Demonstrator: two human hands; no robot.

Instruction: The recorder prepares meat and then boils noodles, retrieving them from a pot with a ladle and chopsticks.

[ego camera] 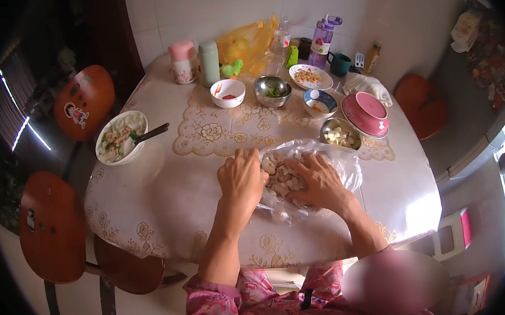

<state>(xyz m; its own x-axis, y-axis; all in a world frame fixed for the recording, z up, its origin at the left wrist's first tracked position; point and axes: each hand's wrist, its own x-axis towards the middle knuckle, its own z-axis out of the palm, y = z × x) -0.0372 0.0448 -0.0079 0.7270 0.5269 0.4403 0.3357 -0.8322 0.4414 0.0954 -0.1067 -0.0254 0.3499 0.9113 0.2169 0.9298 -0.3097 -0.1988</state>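
Note:
A clear plastic bag (351, 172) lies spread on the table in front of me. Inside it is a pile of pale brown, papery pieces (280, 179) that look like garlic cloves and skins. My left hand (241, 178) is curled at the bag's left edge, its thumb against the plastic; the palm side is hidden. Fingers spread, my right hand (317, 179) rests on the pile inside the bag, and what lies beneath it cannot be seen. Just beyond the bag stands a small metal bowl (327, 125) of peeled, cream-coloured cloves (340, 137).
A noodle bowl (123, 157) with dark chopsticks (156, 131) stands at left. Behind are a white bowl (226, 102), a metal bowl of greens (273, 101), a plate (295, 77), a blue-patterned bowl (326, 112) and an upturned pink bowl (361, 117). Bottles line the wall. Orange chairs (51, 228) flank the table.

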